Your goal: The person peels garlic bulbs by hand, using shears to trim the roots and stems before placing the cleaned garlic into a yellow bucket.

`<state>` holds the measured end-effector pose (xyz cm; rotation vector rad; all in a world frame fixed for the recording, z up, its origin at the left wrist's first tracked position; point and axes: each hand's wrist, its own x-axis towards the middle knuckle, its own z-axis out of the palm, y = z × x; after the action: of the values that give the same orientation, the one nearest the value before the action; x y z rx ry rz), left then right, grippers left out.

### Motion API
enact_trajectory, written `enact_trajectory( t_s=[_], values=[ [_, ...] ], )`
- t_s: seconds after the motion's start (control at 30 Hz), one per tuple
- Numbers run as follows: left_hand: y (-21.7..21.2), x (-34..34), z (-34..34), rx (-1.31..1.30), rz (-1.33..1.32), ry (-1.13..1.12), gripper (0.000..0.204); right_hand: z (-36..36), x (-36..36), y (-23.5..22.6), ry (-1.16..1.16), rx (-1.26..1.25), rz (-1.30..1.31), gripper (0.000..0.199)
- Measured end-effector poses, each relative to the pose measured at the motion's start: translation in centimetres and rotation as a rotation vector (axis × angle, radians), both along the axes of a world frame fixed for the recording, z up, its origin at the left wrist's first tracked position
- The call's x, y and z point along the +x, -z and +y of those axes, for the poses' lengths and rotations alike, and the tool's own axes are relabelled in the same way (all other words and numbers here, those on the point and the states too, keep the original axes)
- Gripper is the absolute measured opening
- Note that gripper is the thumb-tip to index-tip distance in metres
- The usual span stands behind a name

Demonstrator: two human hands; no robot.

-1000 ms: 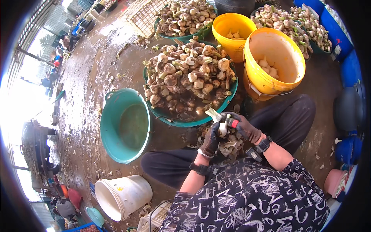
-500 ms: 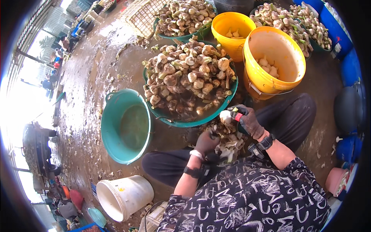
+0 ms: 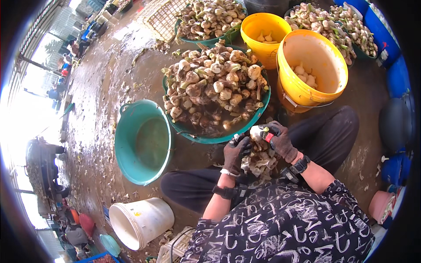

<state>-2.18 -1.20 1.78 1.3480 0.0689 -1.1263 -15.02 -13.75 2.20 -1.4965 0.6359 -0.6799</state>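
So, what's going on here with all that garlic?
A person in dark gloves holds a pale garlic bulb in the right hand. The left hand is close beside it; I can't tell whether it touches. Papery garlic skins lie just below the hands. In front, a green tub is heaped with brownish garlic, and the nearer yellow bucket holds several pale bulbs.
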Motion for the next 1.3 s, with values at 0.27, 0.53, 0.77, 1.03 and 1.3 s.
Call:
enact_trajectory(
  t_s=[0.27,0.53,0.77,1.03,1.3],
  values=[
    [1.6,-1.0,-1.3,-0.020,-0.301,0.041,0.027,1.2,0.0,-0.4,-0.039,-0.361,0.099,0.026],
    [5.6,0.3,0.7,0.449,-0.960,0.348,0.016,0.4,0.0,0.0,-0.004,0.229,-0.101,0.019],
    [2.4,0.2,-0.1,0.065,-0.442,0.099,0.021,0.2,-0.4,0.9,0.040,0.031,0.015,0.015],
    [1.2,0.4,-1.3,0.186,-0.652,0.284,0.033,1.2,0.2,-0.1,-0.086,-0.563,0.077,0.021],
    [5.7,0.7,0.7,0.545,-1.031,0.361,0.047,0.1,-0.1,0.6,0.013,0.392,-0.130,0.018]
  ],
)
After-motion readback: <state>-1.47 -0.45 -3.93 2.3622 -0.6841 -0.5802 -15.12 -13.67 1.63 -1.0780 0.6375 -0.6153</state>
